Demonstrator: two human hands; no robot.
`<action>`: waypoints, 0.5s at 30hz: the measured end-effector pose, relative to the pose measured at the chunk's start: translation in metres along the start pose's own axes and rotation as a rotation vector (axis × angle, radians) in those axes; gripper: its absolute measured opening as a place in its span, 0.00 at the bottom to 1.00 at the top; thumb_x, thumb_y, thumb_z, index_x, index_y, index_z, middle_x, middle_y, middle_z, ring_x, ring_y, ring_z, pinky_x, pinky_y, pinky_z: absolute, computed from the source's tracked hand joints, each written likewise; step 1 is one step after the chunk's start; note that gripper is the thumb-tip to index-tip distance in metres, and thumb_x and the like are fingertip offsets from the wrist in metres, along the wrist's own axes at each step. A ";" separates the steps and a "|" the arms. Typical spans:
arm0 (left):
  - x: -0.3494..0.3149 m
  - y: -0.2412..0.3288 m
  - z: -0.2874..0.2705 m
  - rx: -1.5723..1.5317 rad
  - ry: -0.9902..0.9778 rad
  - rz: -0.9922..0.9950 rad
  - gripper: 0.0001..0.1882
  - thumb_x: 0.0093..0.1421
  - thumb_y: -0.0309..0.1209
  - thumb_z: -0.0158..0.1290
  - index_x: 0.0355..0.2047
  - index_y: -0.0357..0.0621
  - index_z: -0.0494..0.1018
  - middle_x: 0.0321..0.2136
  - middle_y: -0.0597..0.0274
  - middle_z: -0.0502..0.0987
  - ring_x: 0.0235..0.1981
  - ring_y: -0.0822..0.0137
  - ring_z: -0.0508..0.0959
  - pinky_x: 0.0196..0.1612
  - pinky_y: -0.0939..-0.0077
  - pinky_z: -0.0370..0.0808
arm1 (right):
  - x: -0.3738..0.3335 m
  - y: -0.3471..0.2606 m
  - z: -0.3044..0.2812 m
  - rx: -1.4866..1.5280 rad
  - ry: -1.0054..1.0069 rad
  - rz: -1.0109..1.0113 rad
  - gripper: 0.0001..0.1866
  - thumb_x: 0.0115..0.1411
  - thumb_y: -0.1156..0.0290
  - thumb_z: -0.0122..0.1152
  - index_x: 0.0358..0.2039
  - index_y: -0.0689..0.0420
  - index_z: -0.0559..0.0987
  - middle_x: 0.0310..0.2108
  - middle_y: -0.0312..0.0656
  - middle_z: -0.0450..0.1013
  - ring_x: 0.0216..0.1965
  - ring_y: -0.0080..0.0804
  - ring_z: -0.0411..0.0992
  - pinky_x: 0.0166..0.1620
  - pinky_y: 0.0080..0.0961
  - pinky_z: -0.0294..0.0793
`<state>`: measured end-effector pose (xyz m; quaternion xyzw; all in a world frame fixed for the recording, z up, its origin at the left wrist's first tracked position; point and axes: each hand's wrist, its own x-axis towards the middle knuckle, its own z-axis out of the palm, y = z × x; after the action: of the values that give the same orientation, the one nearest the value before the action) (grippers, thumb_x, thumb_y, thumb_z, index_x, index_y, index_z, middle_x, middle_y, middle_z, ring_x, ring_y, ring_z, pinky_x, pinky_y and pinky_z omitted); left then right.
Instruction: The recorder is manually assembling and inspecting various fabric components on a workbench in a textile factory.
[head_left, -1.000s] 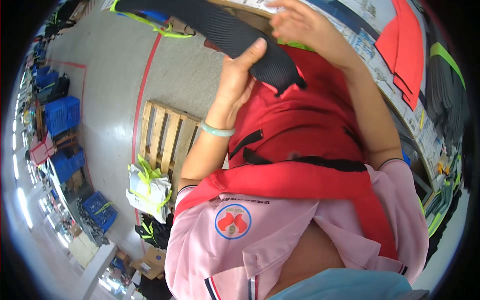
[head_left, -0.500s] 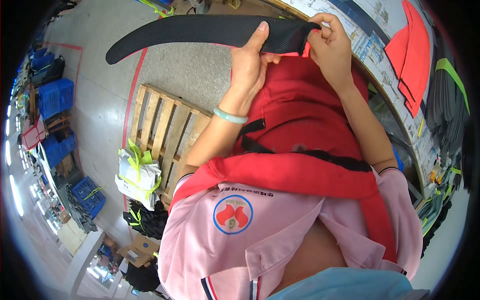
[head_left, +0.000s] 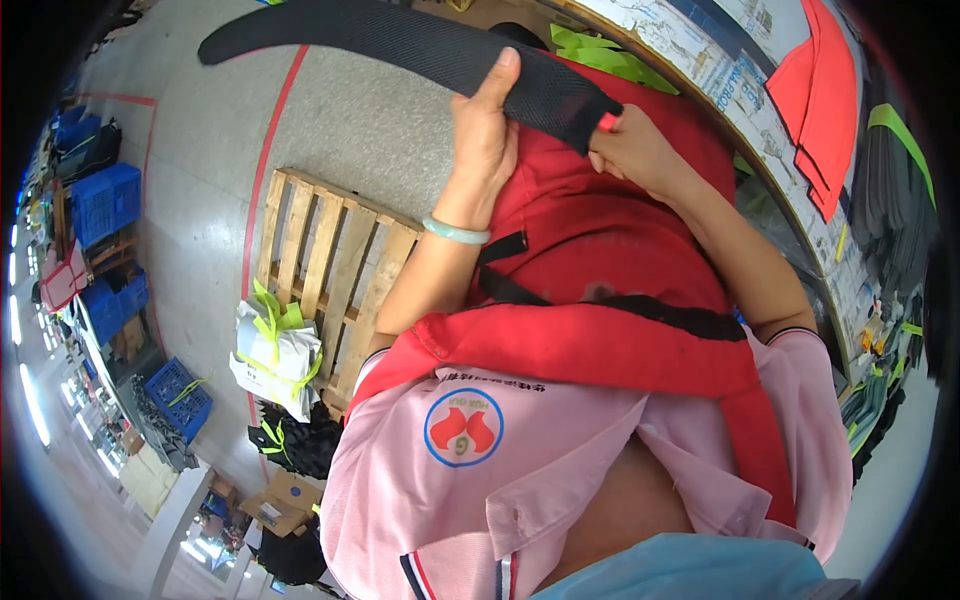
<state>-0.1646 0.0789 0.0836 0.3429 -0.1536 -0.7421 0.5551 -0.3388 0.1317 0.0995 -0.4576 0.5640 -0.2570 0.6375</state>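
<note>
A long, curved black mesh fabric strap piece (head_left: 400, 45) stretches from the upper left to the front of my red apron (head_left: 610, 240). My left hand (head_left: 483, 140) is closed around its middle, thumb on top and fingers underneath. At the strap piece's wide right end, my right hand (head_left: 640, 155) is closed at the edge. A bit of red fabric shows by that thumb and forefinger. The other fingers are curled and partly hidden, so how far they reach into the end cannot be seen.
To the right runs a worktable (head_left: 745, 125) bearing red curved fabric pieces (head_left: 820, 110) and a stack of dark grey strips (head_left: 890, 195). A wooden pallet (head_left: 345, 260) lies on the floor at left, near a tied white bundle (head_left: 275, 350). Blue crates (head_left: 105, 200) stand farther left.
The strap piece has tilted, its left end rising and its right end dropping. My right hand has come down and inward with that end, its fingers now curled tighter. My left hand keeps its hold.
</note>
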 end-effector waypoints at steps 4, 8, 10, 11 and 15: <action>0.013 0.018 -0.013 -0.030 0.028 0.072 0.12 0.59 0.27 0.57 0.43 0.41 0.72 0.39 0.61 0.77 0.38 0.67 0.78 0.42 0.73 0.77 | -0.011 -0.013 -0.022 -0.010 0.309 -0.015 0.23 0.63 0.53 0.55 0.18 0.57 0.75 0.12 0.29 0.64 0.12 0.15 0.59 0.19 0.15 0.56; 0.008 0.004 -0.015 0.098 -0.029 0.116 0.13 0.59 0.26 0.57 0.44 0.38 0.72 0.40 0.61 0.77 0.38 0.69 0.78 0.44 0.75 0.75 | 0.004 -0.025 -0.011 0.145 0.339 -0.161 0.22 0.64 0.51 0.51 0.28 0.58 0.77 0.19 0.31 0.69 0.20 0.15 0.67 0.28 0.12 0.66; 0.004 -0.002 -0.011 0.098 -0.034 0.084 0.12 0.59 0.25 0.57 0.42 0.35 0.73 0.39 0.61 0.77 0.37 0.69 0.77 0.44 0.76 0.74 | 0.012 -0.025 -0.001 -0.026 0.170 -0.155 0.20 0.64 0.54 0.53 0.28 0.59 0.77 0.18 0.29 0.68 0.21 0.16 0.68 0.29 0.13 0.68; 0.003 -0.003 -0.012 0.093 -0.046 0.062 0.11 0.59 0.25 0.57 0.41 0.35 0.74 0.38 0.61 0.78 0.37 0.69 0.77 0.44 0.76 0.74 | 0.011 -0.028 -0.002 -0.068 0.009 -0.071 0.18 0.63 0.57 0.56 0.27 0.60 0.76 0.19 0.28 0.68 0.23 0.16 0.67 0.30 0.15 0.69; -0.002 -0.007 -0.011 0.066 -0.048 0.020 0.10 0.58 0.26 0.58 0.40 0.35 0.74 0.37 0.62 0.78 0.36 0.70 0.77 0.44 0.76 0.74 | 0.007 -0.020 -0.016 -0.431 0.066 -0.245 0.15 0.61 0.60 0.59 0.27 0.60 0.76 0.20 0.27 0.70 0.24 0.15 0.67 0.29 0.15 0.67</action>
<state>-0.1619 0.0847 0.0722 0.3418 -0.1947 -0.7389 0.5471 -0.3485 0.1120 0.1140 -0.6393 0.5667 -0.2210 0.4704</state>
